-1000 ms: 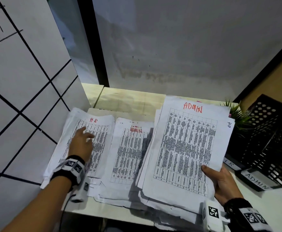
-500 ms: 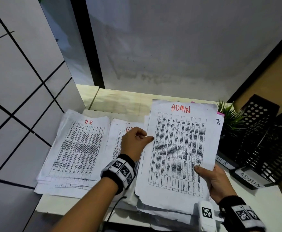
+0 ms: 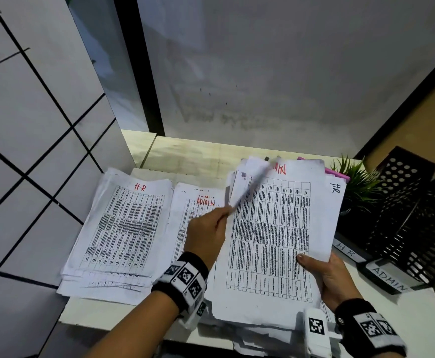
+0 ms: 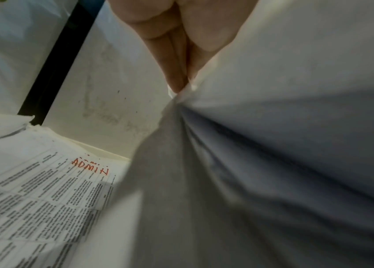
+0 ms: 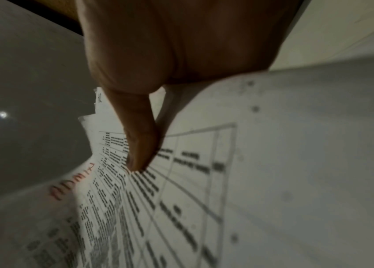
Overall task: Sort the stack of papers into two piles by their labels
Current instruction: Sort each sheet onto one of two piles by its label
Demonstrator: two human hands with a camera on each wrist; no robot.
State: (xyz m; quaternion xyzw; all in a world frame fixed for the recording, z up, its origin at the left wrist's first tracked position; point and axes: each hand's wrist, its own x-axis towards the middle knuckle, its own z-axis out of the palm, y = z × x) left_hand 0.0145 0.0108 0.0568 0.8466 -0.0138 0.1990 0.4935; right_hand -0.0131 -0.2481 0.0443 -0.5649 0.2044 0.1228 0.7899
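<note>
Right hand (image 5: 181, 45) over a printed table sheet (image 5: 273, 163), thumb on its grid, red handwriting blurred.

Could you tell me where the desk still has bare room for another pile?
Bare wood shows behind the HR pile and the ADMIN pile, up to the wall. A white strip lies before the trays, right of the right hand. The paper-covered middle is crowded.

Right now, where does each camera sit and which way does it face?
Head: above the desk, looking down at the paper piles; both hands show, left hand, right hand.
Left wrist: under the left hand, facing the pinched sheet and ADMIN pile.
Right wrist: along the thumb over the held stack.
Shared: the ADMIN pile.
</note>
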